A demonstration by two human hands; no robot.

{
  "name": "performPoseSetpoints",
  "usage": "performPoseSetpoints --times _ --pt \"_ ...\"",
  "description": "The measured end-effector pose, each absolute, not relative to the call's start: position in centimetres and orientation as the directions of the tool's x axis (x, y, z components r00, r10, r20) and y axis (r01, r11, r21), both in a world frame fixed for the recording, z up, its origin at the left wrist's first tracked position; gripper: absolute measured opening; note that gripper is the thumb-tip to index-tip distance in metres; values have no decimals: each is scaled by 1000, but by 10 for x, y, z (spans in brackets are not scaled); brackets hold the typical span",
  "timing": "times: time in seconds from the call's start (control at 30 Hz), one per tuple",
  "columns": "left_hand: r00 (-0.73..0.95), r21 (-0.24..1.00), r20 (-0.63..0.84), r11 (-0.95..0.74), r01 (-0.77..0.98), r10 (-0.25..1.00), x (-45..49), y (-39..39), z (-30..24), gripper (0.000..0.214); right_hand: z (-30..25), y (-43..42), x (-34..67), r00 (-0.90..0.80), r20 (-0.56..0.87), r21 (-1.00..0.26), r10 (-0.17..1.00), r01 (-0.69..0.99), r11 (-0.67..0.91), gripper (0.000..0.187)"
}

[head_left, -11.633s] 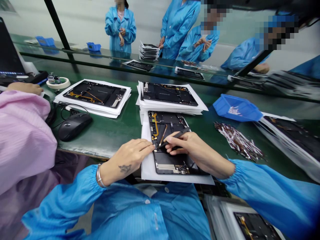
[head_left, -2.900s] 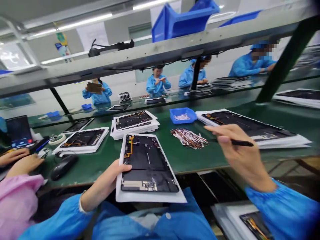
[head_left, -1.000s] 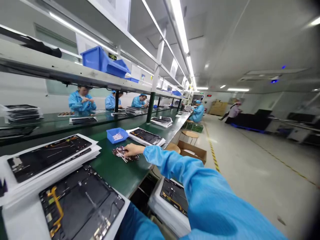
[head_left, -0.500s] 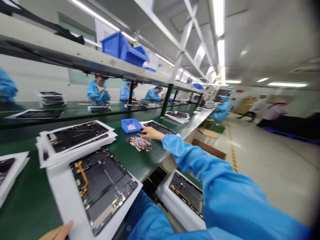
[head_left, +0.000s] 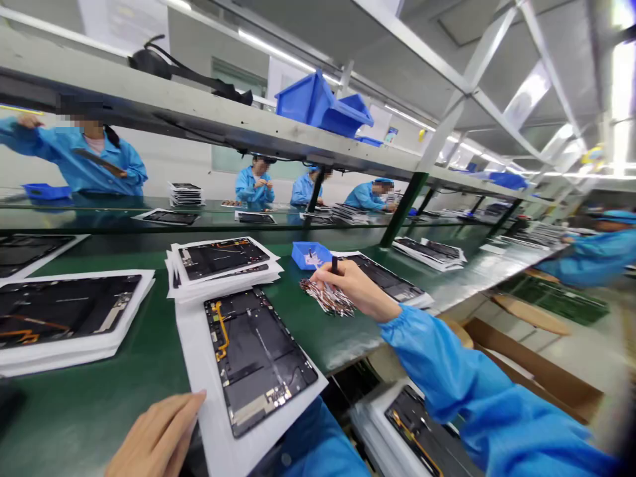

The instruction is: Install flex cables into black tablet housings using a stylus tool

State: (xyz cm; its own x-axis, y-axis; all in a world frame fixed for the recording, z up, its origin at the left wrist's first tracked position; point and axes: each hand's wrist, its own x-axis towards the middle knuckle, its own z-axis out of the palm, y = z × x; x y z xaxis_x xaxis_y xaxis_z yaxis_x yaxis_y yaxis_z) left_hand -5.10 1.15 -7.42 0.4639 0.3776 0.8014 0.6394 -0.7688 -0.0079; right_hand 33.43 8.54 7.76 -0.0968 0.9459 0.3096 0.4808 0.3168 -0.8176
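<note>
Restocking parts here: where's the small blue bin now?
In the head view, the small blue bin sits on the green bench just beyond the right hand and the pile of strips, to the right of the stacked device panels.

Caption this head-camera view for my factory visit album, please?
Right hand holding a black tool above a heap of strips, tablet frame nearby.

The person wears a bright blue work smock of thin, faintly glossy cloth. Its long right sleeve falls in loose, puffy folds to a gathered elastic cuff. A small round button sits on the front (pale, it seems, though the view down there is poor and it may only be catching light). The left hand and right hand are bare.
</note>
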Motion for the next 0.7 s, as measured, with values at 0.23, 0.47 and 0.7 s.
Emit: performPoseSetpoints --times 0.23,0.47,0.7 --pt "318 279 776 -749 601 544 -38 -7 -51 24 78 64 276 -404 575 -469 712 550 691 27" --pt "278 955 264 -290 59 924 -8 0 -13 51 75 63 239 -903 379 669 -202 116 734 28" --pt "517 995 86 -47 -88 852 18 12 -9 43 70 67 226 -929 278 671 -244 6 741 32"
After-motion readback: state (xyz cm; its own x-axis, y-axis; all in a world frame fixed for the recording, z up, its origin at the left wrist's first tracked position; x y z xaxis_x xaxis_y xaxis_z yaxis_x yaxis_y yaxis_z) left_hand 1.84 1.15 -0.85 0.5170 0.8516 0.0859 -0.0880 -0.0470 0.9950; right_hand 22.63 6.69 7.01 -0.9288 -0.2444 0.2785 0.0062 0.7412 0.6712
